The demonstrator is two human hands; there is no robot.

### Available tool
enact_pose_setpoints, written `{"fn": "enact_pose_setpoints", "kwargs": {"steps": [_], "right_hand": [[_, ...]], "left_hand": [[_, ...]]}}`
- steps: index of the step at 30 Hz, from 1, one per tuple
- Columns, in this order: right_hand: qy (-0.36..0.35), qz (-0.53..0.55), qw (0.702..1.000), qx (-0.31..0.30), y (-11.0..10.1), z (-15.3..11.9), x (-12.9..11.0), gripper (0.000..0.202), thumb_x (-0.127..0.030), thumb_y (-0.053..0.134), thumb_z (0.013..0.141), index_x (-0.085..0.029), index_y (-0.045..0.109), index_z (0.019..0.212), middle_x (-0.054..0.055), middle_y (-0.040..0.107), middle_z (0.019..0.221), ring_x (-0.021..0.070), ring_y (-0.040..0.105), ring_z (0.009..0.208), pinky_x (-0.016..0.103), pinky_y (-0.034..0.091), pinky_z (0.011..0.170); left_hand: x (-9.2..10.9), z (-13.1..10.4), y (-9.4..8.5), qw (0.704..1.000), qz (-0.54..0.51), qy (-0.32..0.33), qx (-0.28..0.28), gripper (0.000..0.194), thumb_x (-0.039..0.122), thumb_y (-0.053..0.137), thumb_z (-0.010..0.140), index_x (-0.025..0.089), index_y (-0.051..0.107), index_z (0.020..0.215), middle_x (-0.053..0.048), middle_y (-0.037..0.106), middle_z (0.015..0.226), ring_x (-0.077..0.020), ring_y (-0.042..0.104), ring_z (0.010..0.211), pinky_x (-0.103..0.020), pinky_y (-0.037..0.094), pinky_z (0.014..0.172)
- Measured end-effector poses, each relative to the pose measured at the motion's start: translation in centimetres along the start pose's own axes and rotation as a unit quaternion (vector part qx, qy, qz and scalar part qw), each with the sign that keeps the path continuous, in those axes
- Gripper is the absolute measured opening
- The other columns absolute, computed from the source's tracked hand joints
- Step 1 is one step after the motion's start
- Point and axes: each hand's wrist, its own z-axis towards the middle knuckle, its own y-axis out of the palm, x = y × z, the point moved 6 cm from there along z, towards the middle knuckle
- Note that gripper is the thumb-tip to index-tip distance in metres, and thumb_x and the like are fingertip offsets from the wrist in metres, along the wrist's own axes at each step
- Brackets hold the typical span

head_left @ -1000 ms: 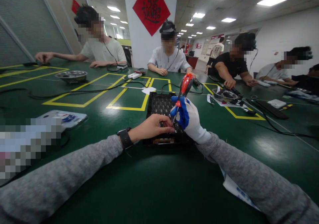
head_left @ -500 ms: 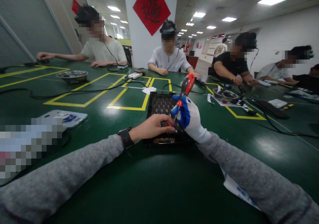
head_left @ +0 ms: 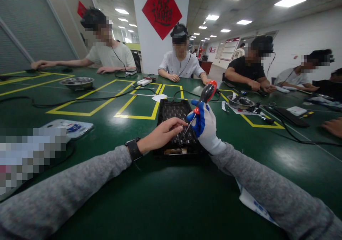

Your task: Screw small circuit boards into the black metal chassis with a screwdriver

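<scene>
there is one black case (head_left: 173, 111) on the green counter (head_left: 128, 201), at the middle of the frame, and one screwdriver (head_left: 208, 93) over it. i count two metal bowls, one (head_left: 77, 83) left of centre and one (head_left: 241, 102) on the right, the latter with dark things in it. four people in dark headgear are easy to make out: one person (head_left: 113, 56) upper left, another (head_left: 180, 63) at upper centre, two (head_left: 247, 71) (head_left: 294, 77) toward the right.

a fifth is cut off at the right edge, where part of a stranger's hand (head_left: 333, 126) also pokes in. the stuff at the far left is blurred into blocks. the left hand (head_left: 168, 132) and right hand (head_left: 207, 126) cover parts of the case, and the screwdriver's tip is hard to pick out against its dark inside.

the case lies flat and shallow, with a raised rim, a glossy patterned inside and a brownish strip along its near edge. the screwdriver has a red and black handle and tilts, its thin shaft slanting down left. the right hand, in a white and blue glove, grips it firmly; the bare left hand reaches over the case, fingers loosely stretched, thumb close beneath, and i can't tell whether it pinches anything.
</scene>
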Motion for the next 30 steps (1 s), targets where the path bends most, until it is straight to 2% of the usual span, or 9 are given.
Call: {"fn": "enact_pose_setpoints", "kwargs": {"steps": [2,4,6,9,15,21,24,27,30], "right_hand": [[-0.018,0.01,0.999,0.037,-0.5,0.3,0.2,0.035,-0.048,0.047,0.083,-0.021,0.054,0.104,-0.003,0.06,0.063,0.0051,0.05,0.045,0.015,0.038,0.041],[-0.012,0.016,0.999,0.047,-0.6,0.7,0.8,0.033,-0.046,0.051,0.081,-0.022,0.053,0.103,-0.002,0.062,0.07,0.0057,0.053,0.048,0.018,0.044,0.047],[0.01,0.006,1.0,0.026,-0.2,1.1,1.7,0.031,-0.042,0.057,0.077,-0.021,0.053,0.1,-0.001,0.064,0.077,0.0072,0.057,0.055,0.022,0.05,0.056],[0.047,-0.04,0.998,-0.016,0.4,1.2,2.8,0.031,-0.039,0.062,0.074,-0.019,0.055,0.096,0.001,0.065,0.081,0.0095,0.06,0.064,0.027,0.052,0.067],[0.071,-0.125,0.989,-0.014,0.0,1.1,3.4,0.033,-0.044,0.059,0.074,-0.02,0.057,0.095,0.0,0.064,0.079,0.011,0.061,0.064,0.029,0.052,0.068],[0.022,-0.037,0.997,0.061,-1.2,1.4,2.9,0.037,-0.048,0.056,0.076,-0.02,0.054,0.1,0.0,0.065,0.077,0.0094,0.059,0.06,0.025,0.051,0.06],[-0.003,-0.002,0.996,0.091,-1.8,1.3,2.3,0.038,-0.049,0.053,0.078,-0.021,0.053,0.102,0.0,0.066,0.076,0.0089,0.058,0.057,0.023,0.049,0.056],[-0.02,0.011,0.994,0.106,-2.0,0.9,1.7,0.04,-0.05,0.049,0.08,-0.021,0.052,0.107,0.0,0.066,0.076,0.0087,0.059,0.057,0.022,0.049,0.056],[-0.028,0.017,0.995,0.099,-1.7,0.4,1.2,0.042,-0.051,0.046,0.081,-0.021,0.052,0.11,-0.001,0.065,0.075,0.0086,0.058,0.058,0.023,0.049,0.058]], "left_hand": [[-1.0,-0.3,-1.2,0.993,-0.028,-0.042,0.106,0.019,0.03,0.044,0.085,0.017,0.05,0.074,0.002,0.049,0.069,-0.0091,0.044,0.064,-0.022,0.036,0.06],[-2.2,-0.7,-1.7,0.981,-0.047,-0.086,0.167,0.029,0.029,0.046,0.082,0.017,0.035,0.058,0.005,0.034,0.055,-0.0075,0.031,0.052,-0.021,0.027,0.049],[-3.0,-0.9,-1.7,0.975,-0.052,-0.114,0.183,0.038,0.026,0.05,0.077,0.018,0.022,0.053,0.006,0.023,0.051,-0.0066,0.022,0.048,-0.022,0.019,0.046],[-3.4,-1.0,-1.7,0.971,-0.065,-0.126,0.194,0.041,0.023,0.052,0.073,0.018,0.017,0.054,0.006,0.019,0.05,-0.0059,0.02,0.046,-0.022,0.015,0.045],[-3.4,-0.9,-1.6,0.969,-0.077,-0.123,0.198,0.04,0.026,0.051,0.075,0.019,0.018,0.054,0.006,0.02,0.05,-0.006,0.022,0.045,-0.023,0.016,0.045],[-3.1,-0.7,-2.1,0.972,0.003,-0.088,0.219,0.032,0.027,0.051,0.078,0.018,0.028,0.057,0.005,0.03,0.054,-0.0074,0.03,0.051,-0.021,0.026,0.05],[-2.9,-0.5,-2.0,0.972,0.048,-0.072,0.217,0.013,0.019,0.056,0.073,0.017,0.043,0.072,0.003,0.046,0.067,-0.0085,0.042,0.061,-0.021,0.034,0.055],[-2.8,-0.3,-1.6,0.976,0.06,-0.065,0.197,0.025,0.017,0.06,0.07,0.017,0.049,0.092,-0.003,0.054,0.092,-0.0112,0.051,0.075,-0.022,0.041,0.061],[-2.6,-0.1,-1.0,0.983,0.062,-0.067,0.161,0.031,0.021,0.062,0.071,0.016,0.049,0.099,-0.004,0.056,0.093,-0.0121,0.053,0.077,-0.024,0.043,0.064]]}}
